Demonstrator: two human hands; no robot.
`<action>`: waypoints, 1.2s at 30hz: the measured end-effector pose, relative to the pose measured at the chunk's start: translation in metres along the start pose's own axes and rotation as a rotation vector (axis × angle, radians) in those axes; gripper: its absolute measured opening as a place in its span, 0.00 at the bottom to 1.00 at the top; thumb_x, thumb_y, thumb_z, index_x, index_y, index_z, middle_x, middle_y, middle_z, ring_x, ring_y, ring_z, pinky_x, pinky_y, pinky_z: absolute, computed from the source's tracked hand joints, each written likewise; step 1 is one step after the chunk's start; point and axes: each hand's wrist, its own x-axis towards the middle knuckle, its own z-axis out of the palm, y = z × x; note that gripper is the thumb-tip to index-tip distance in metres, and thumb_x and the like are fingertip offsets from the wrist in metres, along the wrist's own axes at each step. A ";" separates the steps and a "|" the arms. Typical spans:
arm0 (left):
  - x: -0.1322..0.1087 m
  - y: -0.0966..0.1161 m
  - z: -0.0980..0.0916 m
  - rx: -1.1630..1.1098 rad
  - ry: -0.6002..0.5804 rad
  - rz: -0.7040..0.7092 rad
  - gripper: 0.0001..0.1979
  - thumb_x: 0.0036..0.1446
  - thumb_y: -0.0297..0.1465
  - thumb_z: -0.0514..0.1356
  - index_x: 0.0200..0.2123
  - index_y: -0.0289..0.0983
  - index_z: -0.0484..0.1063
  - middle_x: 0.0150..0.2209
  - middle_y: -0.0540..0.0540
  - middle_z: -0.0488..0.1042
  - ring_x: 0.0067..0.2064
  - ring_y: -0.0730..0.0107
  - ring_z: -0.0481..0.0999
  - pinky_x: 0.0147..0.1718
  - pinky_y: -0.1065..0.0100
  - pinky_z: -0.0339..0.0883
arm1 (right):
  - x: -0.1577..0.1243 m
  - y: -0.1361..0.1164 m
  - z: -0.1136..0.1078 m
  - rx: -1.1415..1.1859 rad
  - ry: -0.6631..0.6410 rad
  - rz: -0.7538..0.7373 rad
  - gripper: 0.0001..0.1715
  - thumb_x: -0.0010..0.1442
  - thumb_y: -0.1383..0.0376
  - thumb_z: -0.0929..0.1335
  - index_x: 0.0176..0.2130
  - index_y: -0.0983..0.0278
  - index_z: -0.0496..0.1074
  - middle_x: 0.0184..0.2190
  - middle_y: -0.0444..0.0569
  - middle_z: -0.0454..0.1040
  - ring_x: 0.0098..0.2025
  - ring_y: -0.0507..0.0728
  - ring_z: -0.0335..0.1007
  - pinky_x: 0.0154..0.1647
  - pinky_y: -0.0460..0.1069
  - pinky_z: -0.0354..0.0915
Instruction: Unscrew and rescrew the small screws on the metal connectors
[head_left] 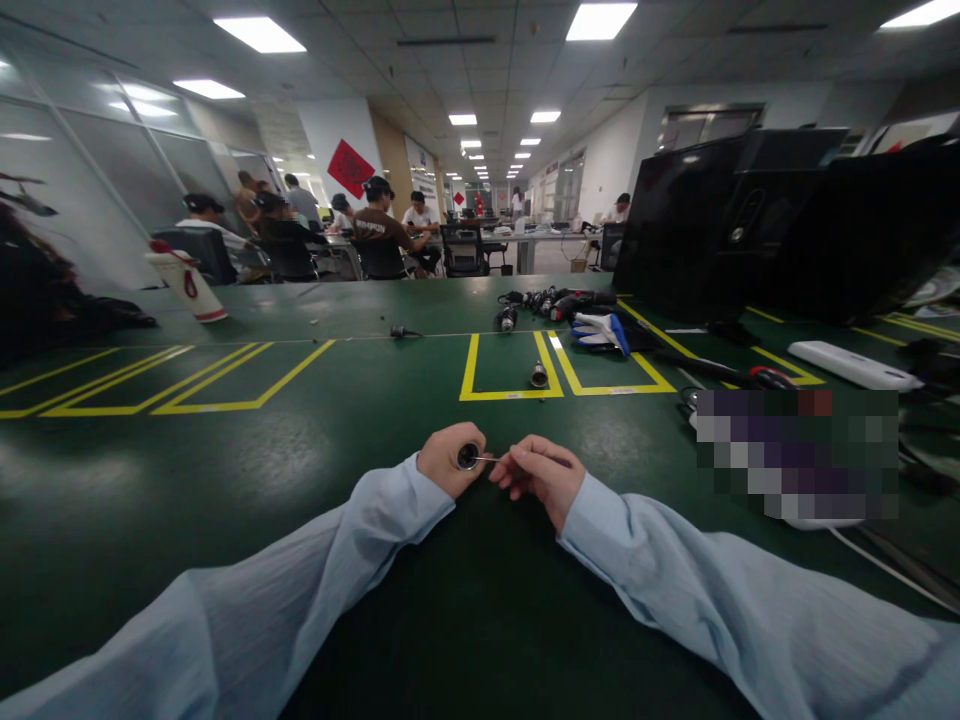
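Observation:
My left hand [448, 458] is closed around a small round metal cylinder [468, 457], whose open end faces me. My right hand [541, 470] pinches a thin metal pin or tool [491, 460] whose tip reaches the cylinder's mouth. Both hands rest low on the dark green table [300, 470], close together at the middle. Pale blue sleeves cover both forearms.
Yellow tape boxes mark the table; one holds a small metal part [539, 376]. Behind lie more connectors [508, 318], cables, a blue-white glove [601, 331], black monitors [720, 220], a white device [851, 365] and a cup [187, 285]. People sit at desks far back.

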 end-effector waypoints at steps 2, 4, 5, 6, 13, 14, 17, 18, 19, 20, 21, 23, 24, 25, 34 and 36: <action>0.000 0.001 -0.001 -0.024 0.015 -0.004 0.07 0.47 0.27 0.54 0.19 0.35 0.60 0.19 0.53 0.60 0.21 0.77 0.61 0.20 0.75 0.55 | 0.000 0.000 0.001 0.044 -0.019 -0.007 0.12 0.47 0.60 0.68 0.21 0.66 0.66 0.21 0.46 0.74 0.23 0.50 0.66 0.19 0.43 0.59; -0.001 0.001 -0.001 -0.038 0.029 -0.002 0.07 0.47 0.28 0.54 0.19 0.35 0.60 0.19 0.52 0.60 0.21 0.77 0.61 0.20 0.75 0.55 | 0.000 0.000 0.001 0.063 -0.024 -0.019 0.12 0.47 0.60 0.68 0.21 0.66 0.66 0.22 0.46 0.74 0.23 0.50 0.66 0.19 0.43 0.59; -0.001 0.002 -0.001 -0.038 0.037 -0.003 0.07 0.47 0.28 0.54 0.19 0.35 0.60 0.19 0.52 0.60 0.21 0.77 0.60 0.20 0.74 0.55 | 0.000 0.000 0.001 0.062 -0.023 -0.026 0.12 0.47 0.60 0.68 0.21 0.66 0.66 0.22 0.46 0.74 0.23 0.50 0.66 0.19 0.43 0.59; -0.001 0.002 -0.002 -0.034 0.045 -0.007 0.07 0.47 0.28 0.54 0.19 0.35 0.60 0.19 0.52 0.61 0.21 0.77 0.60 0.20 0.74 0.55 | -0.001 0.001 0.001 0.055 -0.020 -0.032 0.12 0.47 0.60 0.68 0.21 0.66 0.66 0.22 0.47 0.74 0.23 0.50 0.66 0.19 0.43 0.59; -0.001 0.001 -0.001 0.052 0.019 0.014 0.07 0.47 0.27 0.54 0.20 0.36 0.60 0.20 0.52 0.62 0.22 0.76 0.62 0.22 0.74 0.56 | -0.004 0.002 0.001 -0.075 0.006 -0.079 0.12 0.48 0.59 0.68 0.22 0.66 0.67 0.21 0.46 0.74 0.21 0.49 0.66 0.20 0.44 0.60; -0.001 0.001 -0.001 0.070 0.010 0.019 0.06 0.47 0.26 0.54 0.20 0.36 0.61 0.20 0.52 0.62 0.22 0.76 0.62 0.22 0.74 0.56 | -0.005 0.002 0.001 -0.089 -0.002 -0.077 0.12 0.48 0.59 0.68 0.22 0.66 0.67 0.22 0.46 0.74 0.22 0.49 0.66 0.20 0.44 0.60; -0.001 -0.001 -0.001 0.114 -0.016 0.045 0.06 0.47 0.26 0.54 0.20 0.36 0.61 0.20 0.52 0.62 0.22 0.75 0.62 0.22 0.73 0.56 | -0.005 0.002 0.001 -0.090 -0.008 -0.062 0.13 0.48 0.59 0.68 0.22 0.66 0.67 0.21 0.46 0.73 0.21 0.49 0.66 0.20 0.44 0.60; -0.001 -0.001 -0.001 0.122 -0.024 0.053 0.06 0.46 0.26 0.54 0.20 0.36 0.61 0.20 0.51 0.62 0.23 0.75 0.62 0.22 0.73 0.56 | -0.005 0.001 0.001 -0.091 -0.006 -0.060 0.13 0.48 0.59 0.68 0.22 0.66 0.67 0.21 0.46 0.73 0.21 0.49 0.66 0.20 0.44 0.60; -0.001 -0.001 -0.001 0.124 -0.029 0.056 0.06 0.46 0.26 0.54 0.20 0.36 0.61 0.20 0.51 0.62 0.23 0.75 0.62 0.22 0.73 0.56 | -0.004 0.001 0.001 -0.096 -0.005 -0.062 0.13 0.48 0.59 0.68 0.22 0.66 0.67 0.21 0.46 0.73 0.21 0.49 0.66 0.21 0.44 0.60; -0.001 -0.001 -0.001 0.121 -0.030 0.052 0.06 0.46 0.26 0.54 0.20 0.36 0.61 0.20 0.52 0.62 0.23 0.75 0.62 0.22 0.73 0.56 | -0.004 0.001 0.000 -0.102 -0.006 -0.065 0.13 0.48 0.59 0.68 0.22 0.66 0.67 0.21 0.46 0.73 0.22 0.49 0.66 0.21 0.44 0.60; -0.001 -0.001 -0.001 0.114 -0.026 0.043 0.06 0.46 0.26 0.54 0.20 0.36 0.61 0.20 0.52 0.62 0.22 0.75 0.62 0.22 0.73 0.56 | -0.004 0.001 0.000 -0.106 -0.013 -0.065 0.13 0.48 0.59 0.68 0.22 0.66 0.68 0.21 0.46 0.73 0.22 0.49 0.66 0.21 0.44 0.60; -0.001 0.000 0.000 0.090 -0.010 0.015 0.06 0.47 0.27 0.54 0.20 0.36 0.61 0.20 0.52 0.62 0.22 0.76 0.62 0.22 0.74 0.56 | -0.004 0.001 0.000 -0.090 -0.023 -0.067 0.13 0.48 0.59 0.68 0.22 0.66 0.68 0.21 0.46 0.73 0.21 0.49 0.66 0.21 0.44 0.60; -0.001 0.000 -0.001 0.077 0.002 0.001 0.07 0.47 0.28 0.55 0.20 0.36 0.61 0.20 0.52 0.62 0.22 0.76 0.63 0.22 0.74 0.56 | -0.003 0.001 -0.001 -0.074 -0.024 -0.067 0.13 0.48 0.59 0.68 0.21 0.66 0.67 0.20 0.46 0.73 0.21 0.49 0.66 0.21 0.44 0.60; -0.002 0.000 -0.001 0.066 0.013 -0.011 0.07 0.47 0.28 0.55 0.20 0.36 0.61 0.20 0.52 0.62 0.22 0.76 0.63 0.21 0.74 0.56 | -0.003 0.001 0.000 -0.059 -0.020 -0.070 0.13 0.48 0.59 0.68 0.21 0.66 0.67 0.20 0.46 0.73 0.21 0.49 0.66 0.21 0.44 0.60; -0.001 -0.001 0.002 0.005 -0.075 0.080 0.05 0.45 0.26 0.54 0.20 0.36 0.61 0.19 0.52 0.63 0.21 0.77 0.63 0.20 0.75 0.56 | -0.009 -0.003 0.003 -0.177 -0.014 -0.147 0.11 0.50 0.60 0.67 0.23 0.65 0.69 0.21 0.46 0.73 0.22 0.49 0.65 0.21 0.44 0.60; -0.001 -0.002 0.003 -0.004 -0.080 0.089 0.05 0.44 0.26 0.54 0.20 0.36 0.61 0.19 0.52 0.63 0.21 0.77 0.63 0.20 0.75 0.56 | -0.009 -0.003 0.002 -0.205 -0.016 -0.139 0.11 0.50 0.60 0.67 0.23 0.65 0.70 0.20 0.45 0.73 0.22 0.49 0.65 0.22 0.44 0.61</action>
